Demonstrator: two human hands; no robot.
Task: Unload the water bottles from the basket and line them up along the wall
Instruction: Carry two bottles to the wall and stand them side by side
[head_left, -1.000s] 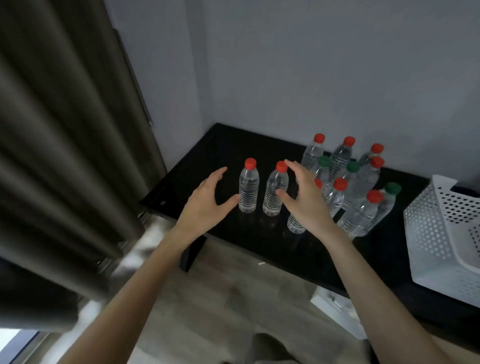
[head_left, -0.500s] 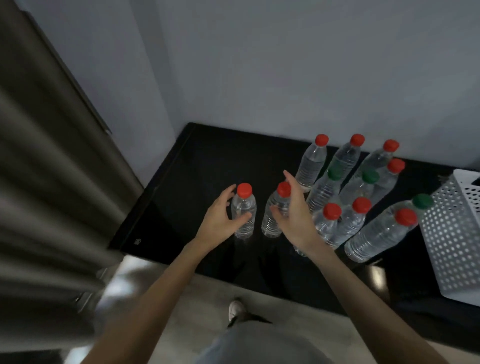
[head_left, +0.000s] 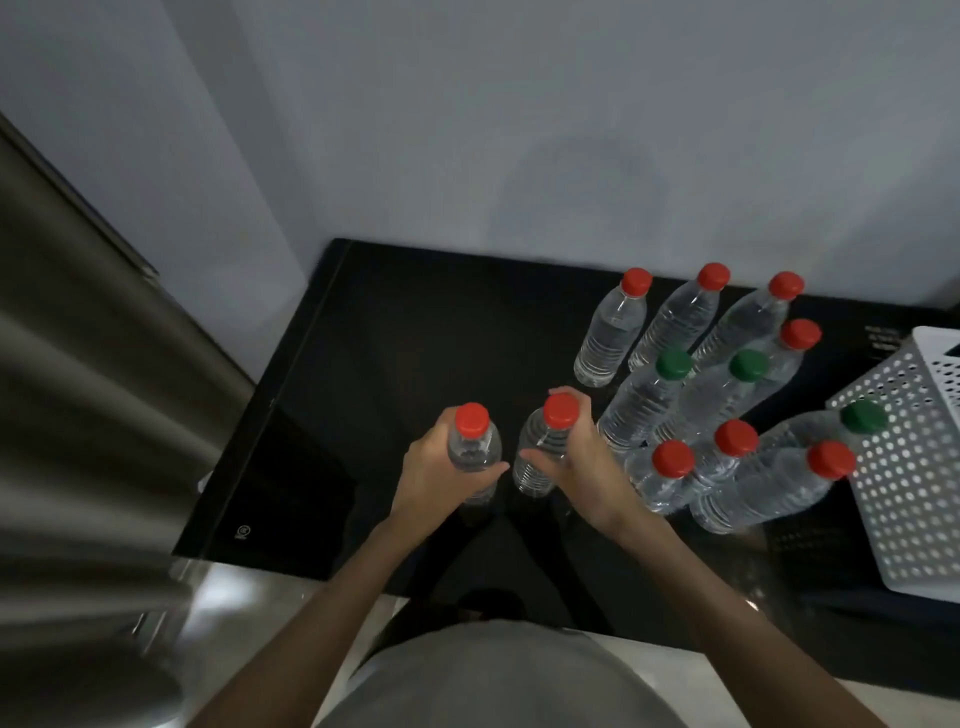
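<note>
Both hands have closed in since a moment ago. The left hand (head_left: 441, 475) is clamped on one clear, red-capped bottle (head_left: 474, 457). The right hand (head_left: 582, 467) grips its twin (head_left: 545, 447) on the black table (head_left: 415, 322).

We saw a glossy black table (head_left: 395, 332) carrying clear plastic water bottles (head_left: 670, 322) near its back edge and a white perforated basket (head_left: 914, 467) at its right edge.

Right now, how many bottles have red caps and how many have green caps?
Red-capped bottles: 9
Green-capped bottles: 3
Total: 12 bottles
</note>
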